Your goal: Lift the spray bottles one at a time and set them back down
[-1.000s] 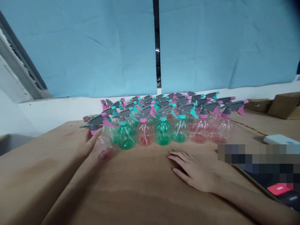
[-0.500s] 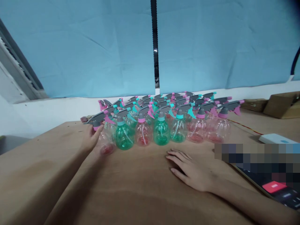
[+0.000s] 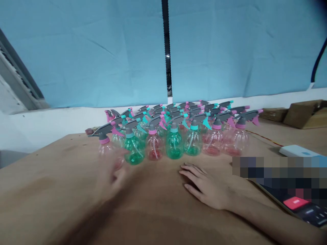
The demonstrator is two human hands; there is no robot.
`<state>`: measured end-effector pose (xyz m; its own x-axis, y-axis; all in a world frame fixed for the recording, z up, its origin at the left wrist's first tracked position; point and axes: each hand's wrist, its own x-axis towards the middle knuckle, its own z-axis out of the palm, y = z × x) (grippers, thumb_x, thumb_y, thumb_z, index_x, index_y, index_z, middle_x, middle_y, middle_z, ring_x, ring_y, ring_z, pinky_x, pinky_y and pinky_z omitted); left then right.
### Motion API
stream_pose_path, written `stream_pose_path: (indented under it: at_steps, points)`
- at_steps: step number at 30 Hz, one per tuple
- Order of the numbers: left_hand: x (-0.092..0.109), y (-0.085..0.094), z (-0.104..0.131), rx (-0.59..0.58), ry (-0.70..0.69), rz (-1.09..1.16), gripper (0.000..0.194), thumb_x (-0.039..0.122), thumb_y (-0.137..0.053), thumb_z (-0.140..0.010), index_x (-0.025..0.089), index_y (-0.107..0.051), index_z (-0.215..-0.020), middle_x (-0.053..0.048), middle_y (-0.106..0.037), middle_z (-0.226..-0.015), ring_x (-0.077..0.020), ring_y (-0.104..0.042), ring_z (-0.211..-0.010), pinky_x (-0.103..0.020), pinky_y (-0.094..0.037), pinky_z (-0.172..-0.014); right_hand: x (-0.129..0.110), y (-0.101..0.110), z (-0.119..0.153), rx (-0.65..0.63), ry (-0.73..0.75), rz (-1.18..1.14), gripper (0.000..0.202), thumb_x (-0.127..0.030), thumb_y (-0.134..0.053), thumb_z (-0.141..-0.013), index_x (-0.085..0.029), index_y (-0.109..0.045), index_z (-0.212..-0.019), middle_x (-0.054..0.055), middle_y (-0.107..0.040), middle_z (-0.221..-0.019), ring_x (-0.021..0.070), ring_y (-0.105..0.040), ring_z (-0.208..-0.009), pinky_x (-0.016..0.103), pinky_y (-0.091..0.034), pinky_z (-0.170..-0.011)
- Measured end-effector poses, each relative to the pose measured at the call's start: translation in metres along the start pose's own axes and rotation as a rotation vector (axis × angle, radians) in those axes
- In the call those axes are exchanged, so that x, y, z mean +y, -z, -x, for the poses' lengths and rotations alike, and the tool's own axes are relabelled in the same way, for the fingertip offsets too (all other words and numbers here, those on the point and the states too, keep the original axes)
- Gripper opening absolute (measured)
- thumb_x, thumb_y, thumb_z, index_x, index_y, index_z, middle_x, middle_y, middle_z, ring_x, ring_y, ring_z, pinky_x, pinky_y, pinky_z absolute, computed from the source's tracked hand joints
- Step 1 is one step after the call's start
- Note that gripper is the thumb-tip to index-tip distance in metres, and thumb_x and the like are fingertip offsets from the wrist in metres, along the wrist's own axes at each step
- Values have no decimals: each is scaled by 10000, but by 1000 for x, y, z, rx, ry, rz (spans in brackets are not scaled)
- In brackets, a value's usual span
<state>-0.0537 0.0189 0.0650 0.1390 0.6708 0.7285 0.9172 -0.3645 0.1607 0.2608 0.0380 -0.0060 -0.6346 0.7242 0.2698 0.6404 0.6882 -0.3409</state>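
Several clear spray bottles stand upright in rows on the wooden table (image 3: 158, 211), with grey heads and pink or teal collars and triggers. At the front left is a pink spray bottle (image 3: 105, 147). My left hand (image 3: 114, 173), smeared by motion, is in front of its lower part; whether it touches the bottle I cannot tell. Beside that bottle stands a green spray bottle (image 3: 134, 151). My right hand (image 3: 204, 185) lies on the table with its fingers stretched out, in front of another green spray bottle (image 3: 175, 144) and a teal-collared spray bottle (image 3: 193, 143).
At the right lie a phone (image 3: 304, 207), partly covered by blurred blocks, and a white box-shaped device (image 3: 298, 150) near a thin cable. Cardboard boxes (image 3: 304, 114) stand at the back right. Behind the bottles hangs a blue sheet (image 3: 102, 54) with a black strip.
My left hand has let go of the pink bottle's neck and moved down and to the right, in front of its body. The right hand has stayed in place.
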Motion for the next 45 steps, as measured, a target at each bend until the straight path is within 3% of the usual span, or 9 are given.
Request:
stream_pose_path:
  at_steps: [1, 3, 5, 8, 14, 23, 45]
  points:
    - [17, -6, 4, -262, -128, 25, 274, 284, -426, -828, 248, -536, -1076, -41, -572, -1166, -218, -552, -1056, -361, -448, -912, 0, 0, 0, -5, -3, 5, 428, -332, -413, -903, -159, -453, -1292, 100, -438, -1358, 234, -356, -1262, 432, -278, -1066]
    - [45, -22, 9, -578, -239, 44, 360, 258, -402, -843, 217, -501, -1187, -65, -483, -1316, -227, -491, -1163, -391, -408, -976, -1, 1, 0, -17, -5, 19, 449, -339, -401, -908, -145, -438, -1311, 102, -429, -1373, 236, -345, -1273, 436, -266, -1074]
    - [61, -41, 11, -757, -280, 51, 457, 282, -399, -855, 187, -415, -1302, -76, -378, -1412, -238, -393, -1260, -420, -345, -1036, -2, 2, -1, -29, -4, 33, 465, -338, -390, -913, -135, -419, -1329, 102, -417, -1388, 234, -334, -1285, 437, -259, -1078]
    - [69, -61, 9, -882, -311, 70, 544, 359, -360, -891, 148, -293, -1388, -81, -265, -1467, -228, -264, -1336, -426, -256, -1090, -3, 3, -2, -38, 0, 47, 479, -341, -373, -919, -120, -402, -1343, 106, -393, -1407, 235, -314, -1300, 444, -255, -1079]
    - [65, -70, 7, -915, -343, 71, 602, 433, -310, -911, 112, -221, -1413, -83, -179, -1485, -216, -176, -1364, -424, -188, -1114, -1, 3, -1, -36, 14, 36, 481, -346, -371, -921, -128, -396, -1349, 104, -386, -1412, 232, -303, -1308, 450, -255, -1077]
    - [67, -70, 9, -850, -337, 70, 525, 385, -334, -912, 152, -316, -1383, -72, -248, -1468, -217, -238, -1346, -427, -249, -1093, 0, 4, 0, -14, 31, 59, 481, -345, -392, -915, -128, -404, -1344, 119, -401, -1399, 237, -329, -1294, 436, -270, -1070]
    - [65, -72, 10, -828, -364, 68, 494, 381, -313, -923, 180, -333, -1374, -54, -267, -1468, -194, -242, -1345, -409, -245, -1092, 2, 4, 1, -6, 51, 59, 448, -348, -387, -917, -159, -424, -1322, 100, -410, -1393, 228, -325, -1295, 434, -281, -1063]
